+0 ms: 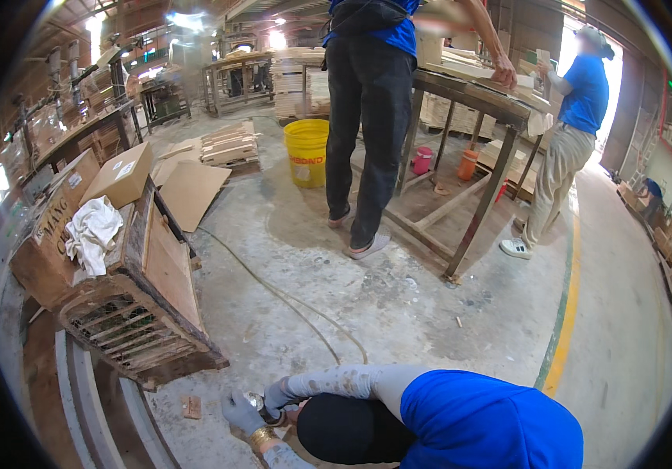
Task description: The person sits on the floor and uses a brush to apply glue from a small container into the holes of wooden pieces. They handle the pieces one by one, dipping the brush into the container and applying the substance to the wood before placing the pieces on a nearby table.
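Low at the bottom, my left hand (242,412) and my right hand (277,395) are close together near the floor, both in grey gloves. A gold band circles my left wrist. Between them shows a small shiny metallic object (255,400) with a dark part below; its kind is not clear. Both hands appear closed around it, though the fingers are partly hidden. My right arm, in a stained pale sleeve, reaches across above my dark-clad knee (348,427). A small brown block (191,407) lies on the floor left of my hands.
A wooden crate (172,273) with a white cloth (95,232) and cardboard box (119,173) stands left. A hose (273,291) crosses the floor toward my arm. Two co-workers stand by a workbench (473,94); a yellow bucket (305,153) is beside one.
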`<move>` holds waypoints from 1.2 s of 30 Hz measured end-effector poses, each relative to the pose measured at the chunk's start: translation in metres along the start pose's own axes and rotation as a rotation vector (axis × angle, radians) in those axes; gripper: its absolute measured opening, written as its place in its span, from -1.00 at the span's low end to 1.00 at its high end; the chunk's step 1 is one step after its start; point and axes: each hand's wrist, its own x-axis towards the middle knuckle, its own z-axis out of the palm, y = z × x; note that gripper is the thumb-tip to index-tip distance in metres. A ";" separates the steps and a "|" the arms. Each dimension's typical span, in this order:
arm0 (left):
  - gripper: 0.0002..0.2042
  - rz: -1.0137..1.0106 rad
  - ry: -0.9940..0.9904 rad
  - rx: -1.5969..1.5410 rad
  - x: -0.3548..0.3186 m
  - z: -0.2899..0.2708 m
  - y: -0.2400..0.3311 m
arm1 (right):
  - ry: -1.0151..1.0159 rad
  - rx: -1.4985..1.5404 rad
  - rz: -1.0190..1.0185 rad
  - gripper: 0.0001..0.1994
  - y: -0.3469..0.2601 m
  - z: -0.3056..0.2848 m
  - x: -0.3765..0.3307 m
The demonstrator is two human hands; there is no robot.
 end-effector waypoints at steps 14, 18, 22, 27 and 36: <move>-0.77 -0.018 -0.001 0.174 0.022 -0.020 -0.015 | 0.026 -0.039 -0.057 -0.77 -0.018 0.005 0.003; -0.75 -0.024 -0.058 0.010 0.005 0.016 -0.013 | -0.004 0.012 0.035 -0.68 0.028 0.004 0.028; -0.75 -0.018 0.023 0.005 0.018 -0.010 -0.014 | -0.076 -0.014 -0.017 -0.66 -0.008 0.004 0.015; -0.75 -0.107 -0.005 -0.006 0.017 -0.005 -0.012 | -0.003 -0.071 -0.088 -0.73 -0.007 0.002 0.010; -0.78 -0.067 -0.055 0.060 0.023 -0.007 -0.017 | -0.057 -0.100 -0.065 -0.71 0.005 0.002 0.041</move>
